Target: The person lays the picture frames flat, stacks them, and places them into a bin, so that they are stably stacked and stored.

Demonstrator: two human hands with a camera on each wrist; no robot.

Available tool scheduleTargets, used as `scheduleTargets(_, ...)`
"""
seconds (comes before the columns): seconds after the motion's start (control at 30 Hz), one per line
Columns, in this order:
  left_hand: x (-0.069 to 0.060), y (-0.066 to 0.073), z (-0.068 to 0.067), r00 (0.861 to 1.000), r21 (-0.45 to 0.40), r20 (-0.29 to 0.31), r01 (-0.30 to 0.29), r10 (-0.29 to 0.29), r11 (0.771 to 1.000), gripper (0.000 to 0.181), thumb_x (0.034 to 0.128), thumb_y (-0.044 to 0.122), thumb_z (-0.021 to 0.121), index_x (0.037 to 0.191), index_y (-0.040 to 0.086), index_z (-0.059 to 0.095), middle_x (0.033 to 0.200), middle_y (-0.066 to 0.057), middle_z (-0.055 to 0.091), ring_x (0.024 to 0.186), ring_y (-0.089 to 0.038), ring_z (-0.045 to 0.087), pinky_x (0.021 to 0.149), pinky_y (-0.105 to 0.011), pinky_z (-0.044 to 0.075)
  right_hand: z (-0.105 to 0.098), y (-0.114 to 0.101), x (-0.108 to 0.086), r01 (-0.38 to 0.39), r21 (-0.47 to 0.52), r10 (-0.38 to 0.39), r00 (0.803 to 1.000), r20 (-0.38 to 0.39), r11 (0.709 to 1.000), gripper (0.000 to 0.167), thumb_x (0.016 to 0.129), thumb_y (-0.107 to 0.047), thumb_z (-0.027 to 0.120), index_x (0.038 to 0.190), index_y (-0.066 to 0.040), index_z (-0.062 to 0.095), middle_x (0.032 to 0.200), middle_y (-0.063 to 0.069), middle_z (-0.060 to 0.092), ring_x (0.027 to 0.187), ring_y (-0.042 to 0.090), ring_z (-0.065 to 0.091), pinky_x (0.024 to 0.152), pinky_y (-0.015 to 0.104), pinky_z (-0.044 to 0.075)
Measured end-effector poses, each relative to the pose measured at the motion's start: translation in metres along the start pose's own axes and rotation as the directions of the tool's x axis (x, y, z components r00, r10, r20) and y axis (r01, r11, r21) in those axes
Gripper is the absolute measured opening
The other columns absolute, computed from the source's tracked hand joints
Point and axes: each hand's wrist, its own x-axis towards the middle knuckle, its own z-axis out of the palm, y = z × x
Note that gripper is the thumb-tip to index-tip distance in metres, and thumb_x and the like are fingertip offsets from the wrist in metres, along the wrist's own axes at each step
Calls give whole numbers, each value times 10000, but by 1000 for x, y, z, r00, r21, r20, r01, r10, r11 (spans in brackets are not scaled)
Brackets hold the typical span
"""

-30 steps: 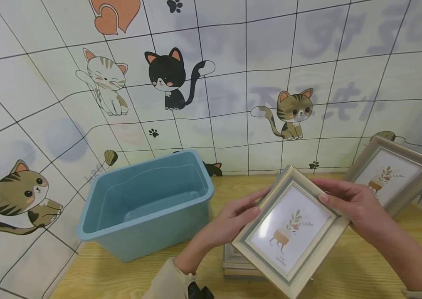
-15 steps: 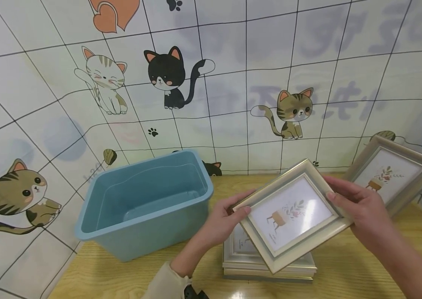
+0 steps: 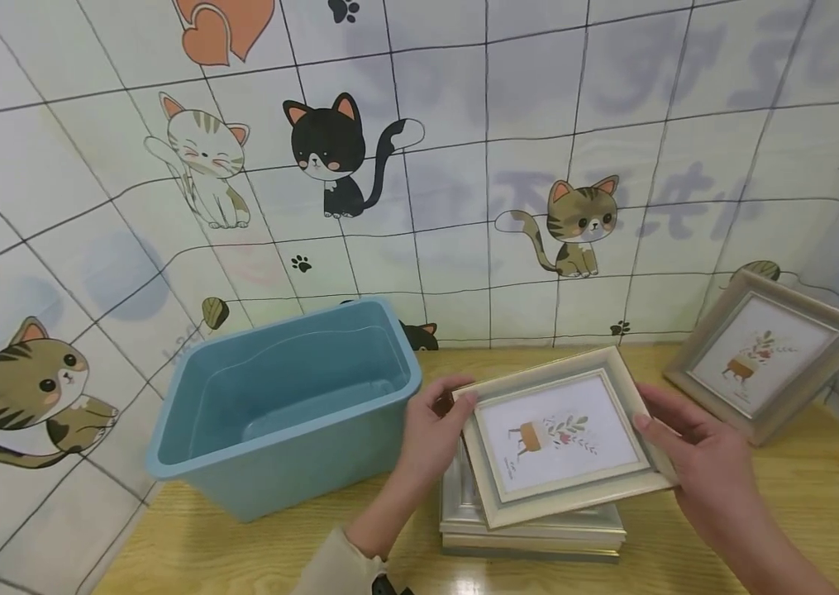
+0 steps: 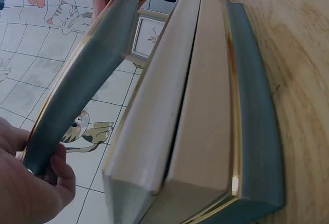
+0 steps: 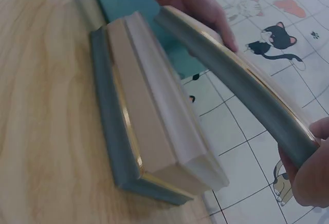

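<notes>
A cream picture frame (image 3: pixel 553 434) with a printed potted plant is held face up between both hands. My left hand (image 3: pixel 430 438) pinches its left edge, thumb on top and fingers below. Its right edge is gripped by my right hand (image 3: pixel 709 463) in the same way. Beneath it a stack of picture frames (image 3: pixel 531 541) lies on the table, partly covered. Both wrist views show a gap between the held picture frame (image 4: pixel 82 80) and the stack (image 5: pixel 149 111), whose lowest frame has a blue-grey side.
A blue plastic tub (image 3: pixel 285 446) stands left of the stack on the wooden table (image 3: pixel 315 554). At the right, another picture frame (image 3: pixel 769 355) leans upright near the wall. Behind everything is a cat-patterned wall covering (image 3: pixel 456 182).
The held picture frame has turned from a steep diagonal to nearly level, moving slightly left over the stack. My left hand shifted to its left edge. More of the leaning frame shows.
</notes>
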Motion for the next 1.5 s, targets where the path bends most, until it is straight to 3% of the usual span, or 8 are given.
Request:
scheduleTargets(0.1, -1, -4, 1, 998, 50, -57, 20, -17, 999, 159, 955, 91, 721, 1112, 70, 746, 887, -11, 590, 728, -126, 499, 641, -221, 425, 5, 4, -9, -26, -281, 10, 998, -59, 959, 329, 977, -117, 716, 1300, -178, 711, 1101, -245, 686, 892, 16, 697, 671, 280, 599)
scheduleTargets(0.27, 0, -9, -1, 995, 157, -80, 69, -57, 985, 174, 980, 120, 685, 1148, 113, 729, 800, -13, 534, 686, -132, 472, 605, -247, 408, 13, 9, -17, 45, -636, -104, 993, -56, 770, 444, 944, -166, 766, 1328, 23, 645, 1128, -88, 728, 859, -54, 667, 673, 192, 560)
scheduleTargets(0.5, 2, -18, -1, 996, 278, -57, 75, -61, 958, 218, 1009, 151, 627, 1213, 131, 701, 789, -3, 509, 660, -126, 465, 599, -273, 414, 18, 14, -17, 54, -703, -60, 998, 16, 709, 440, 947, -147, 752, 1324, 42, 627, 1214, 231, 692, 814, 17, 672, 656, 225, 559)
scheduleTargets(0.67, 2, -25, -2, 996, 304, -41, 89, -80, 949, 253, 1016, 147, 589, 1249, 111, 681, 828, -20, 508, 701, -151, 467, 640, -315, 419, 16, 14, -14, -13, -730, 104, 991, 79, 684, 548, 967, -188, 732, 1403, 78, 536, 1324, 277, 614, 840, 140, 693, 639, 311, 579)
scheduleTargets(0.93, 4, -28, -2, 991, 315, -14, 133, -136, 940, 270, 1036, 167, 553, 1278, 100, 653, 1204, -79, 617, 1082, -246, 555, 909, -476, 472, 18, 14, -6, 45, -830, 94, 989, 116, 556, 588, 936, -202, 763, 1390, 101, 543, 1268, 244, 651, 951, 230, 660, 675, 305, 533)
scheduleTargets(1.07, 6, -29, -1, 989, 324, -1, 138, -145, 936, 267, 1040, 171, 533, 1267, 100, 654, 1314, -105, 596, 1262, -292, 515, 1043, -551, 417, 17, 17, -5, 73, -840, 67, 989, 128, 538, 558, 933, -177, 761, 1364, 115, 559, 1197, 205, 677, 986, 264, 657, 746, 350, 574)
scheduleTargets(1.33, 9, -36, 1, 990, 340, -25, 136, -135, 931, 215, 971, 37, 556, 1080, 94, 731, 1094, -40, 569, 1068, -239, 530, 962, -455, 424, 20, 26, -10, 53, -793, 79, 989, 126, 607, 560, 921, -114, 760, 1394, 103, 554, 1219, 247, 669, 963, 336, 716, 773, 380, 597)
scheduleTargets(1.5, 13, -38, 2, 991, 354, -27, 132, -131, 926, 228, 959, 7, 553, 1038, 113, 739, 1118, -37, 620, 1118, -241, 560, 981, -460, 441, 21, 28, -8, 35, -800, 87, 990, 108, 599, 543, 936, -99, 738, 1406, 97, 550, 1195, 230, 681, 958, 337, 717, 786, 396, 595)
